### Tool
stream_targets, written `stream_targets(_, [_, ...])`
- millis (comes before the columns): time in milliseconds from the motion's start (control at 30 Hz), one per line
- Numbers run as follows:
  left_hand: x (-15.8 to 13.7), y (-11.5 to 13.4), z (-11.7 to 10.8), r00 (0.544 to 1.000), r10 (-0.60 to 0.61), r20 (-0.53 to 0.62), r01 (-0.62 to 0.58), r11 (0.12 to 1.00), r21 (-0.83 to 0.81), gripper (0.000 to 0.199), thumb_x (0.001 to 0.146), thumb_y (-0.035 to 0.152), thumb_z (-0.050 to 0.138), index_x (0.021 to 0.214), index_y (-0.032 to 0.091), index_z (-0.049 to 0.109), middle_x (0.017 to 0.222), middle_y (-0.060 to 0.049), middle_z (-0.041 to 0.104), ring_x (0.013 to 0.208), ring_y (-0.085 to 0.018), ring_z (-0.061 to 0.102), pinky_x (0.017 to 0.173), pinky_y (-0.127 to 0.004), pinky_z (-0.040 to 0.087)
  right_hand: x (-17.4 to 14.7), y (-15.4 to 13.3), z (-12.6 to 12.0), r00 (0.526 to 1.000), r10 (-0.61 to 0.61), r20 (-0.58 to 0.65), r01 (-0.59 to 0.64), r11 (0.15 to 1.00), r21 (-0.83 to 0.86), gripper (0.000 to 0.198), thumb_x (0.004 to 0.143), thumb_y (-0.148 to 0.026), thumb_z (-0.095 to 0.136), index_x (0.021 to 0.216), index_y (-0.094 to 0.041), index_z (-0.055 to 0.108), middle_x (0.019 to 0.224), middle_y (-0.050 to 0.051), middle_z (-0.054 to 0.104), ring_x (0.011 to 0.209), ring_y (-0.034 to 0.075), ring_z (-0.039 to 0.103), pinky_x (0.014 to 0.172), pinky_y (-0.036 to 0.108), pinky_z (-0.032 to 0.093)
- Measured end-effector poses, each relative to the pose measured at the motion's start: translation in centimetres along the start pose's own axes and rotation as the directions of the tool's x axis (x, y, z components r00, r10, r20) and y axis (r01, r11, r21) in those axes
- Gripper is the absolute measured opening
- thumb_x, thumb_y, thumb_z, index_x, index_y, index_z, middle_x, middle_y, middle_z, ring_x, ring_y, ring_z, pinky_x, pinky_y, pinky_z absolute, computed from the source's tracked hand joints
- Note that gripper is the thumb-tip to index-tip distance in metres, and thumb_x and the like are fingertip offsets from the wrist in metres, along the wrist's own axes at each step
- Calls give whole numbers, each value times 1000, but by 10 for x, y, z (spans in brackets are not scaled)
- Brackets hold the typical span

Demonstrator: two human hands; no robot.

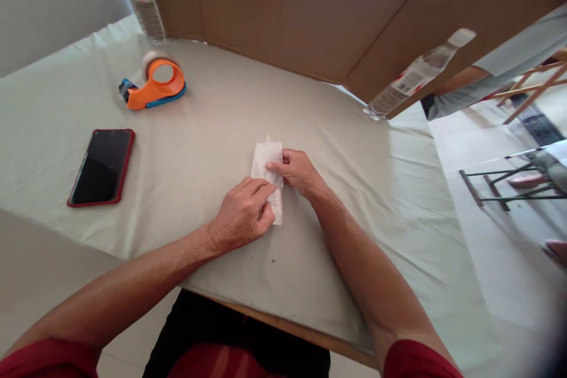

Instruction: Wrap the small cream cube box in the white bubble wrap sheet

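Both my hands are on a narrow white piece, which looks like folded tissue paper (pixel 267 155), over the middle of the cloth-covered table. My right hand (pixel 297 171) grips its right edge, thumb on top and fingers curled behind. My left hand (pixel 245 211) lies across the lower part with fingers bent and pinched on the paper. A small pale tip sticks out at the paper's top end; what it belongs to is hidden. The lower end of the paper hangs out past my left fingers.
To the left lie a black phone (pixel 101 166) in a red case and an orange tape dispenser (pixel 156 88). Water bottles stand at the back left (pixel 144 3) and right (pixel 419 80), against a cardboard screen (pixel 283 6). Beyond the right edge are a person's arm (pixel 463 80) and a metal-framed seat (pixel 505 180).
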State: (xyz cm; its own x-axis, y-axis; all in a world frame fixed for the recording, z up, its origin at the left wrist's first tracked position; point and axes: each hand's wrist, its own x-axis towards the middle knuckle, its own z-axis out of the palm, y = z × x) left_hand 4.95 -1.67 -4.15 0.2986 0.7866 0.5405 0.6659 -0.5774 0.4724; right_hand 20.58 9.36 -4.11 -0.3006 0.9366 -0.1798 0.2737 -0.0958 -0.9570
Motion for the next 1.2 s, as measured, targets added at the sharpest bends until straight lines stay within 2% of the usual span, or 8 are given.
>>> stream_targets(133, [-1,-3,2,999,-47,2,47,998,-42,32,82,9,51,110,15,64,102,-11,72,91,-24,65,84,-39,57,-11,-4,5,994,-109,-25,111,992,61,24,69,-40,70,81,-19,64,76,-1,63,70,14,54,64,27,45])
stream_targets(333, [-2,-1,5,992,-122,8,122,990,-72,28,81,12,52,106,17,64,103,-11,67,97,-24,64,87,-39,56,-47,-14,10,984,-178,9,174,973,153,23,80,-41,67,90,-21,61,86,0,65,81,15,59,80,30,49])
stream_targets(600, [-6,-8,8,934,-322,-152,309,945,-106,48,71,23,67,115,18,50,109,-9,57,97,-22,60,84,-39,55,-69,-12,11,953,-302,4,302,953,11,28,88,-51,63,86,-23,59,80,-1,56,74,14,54,72,27,46])
stream_targets(733, [-4,-14,8,930,-364,-43,348,914,-207,65,73,25,66,133,15,44,120,-13,60,107,-26,60,90,-42,52,-78,-10,13,949,-313,35,314,949,-19,31,90,-53,61,89,-22,63,84,0,63,79,15,60,76,28,49])
stream_targets(833, [-1,-13,4,922,-377,89,386,875,-293,45,79,26,63,122,18,55,115,-10,64,105,-24,61,90,-39,51,-87,-7,15,933,-359,20,359,933,-26,28,92,-50,61,94,-23,67,104,4,73,99,19,68,91,34,52])
stream_targets(900, [1,-12,1,898,-406,171,440,825,-355,34,80,32,65,110,19,59,107,-8,66,93,-21,62,81,-34,51,-95,-3,16,910,-414,10,414,909,-56,21,94,-44,60,95,-25,70,113,5,75,112,21,68,101,38,50])
stream_targets(1033, [0,-15,-1,850,-451,273,527,736,-425,34,70,36,75,93,20,56,87,-1,62,70,-15,53,64,-27,45,-107,9,15,833,-552,43,544,803,-243,21,98,-31,55,110,-28,72,123,5,74,128,24,62,112,47,46])
stream_targets(1200, [1,-19,-4,917,-334,216,398,766,-504,18,73,27,67,81,19,53,106,-7,63,96,-20,61,85,-33,49,-108,29,15,649,-739,181,722,524,-452,46,91,-24,63,137,-24,57,137,13,66,137,28,54,112,52,48])
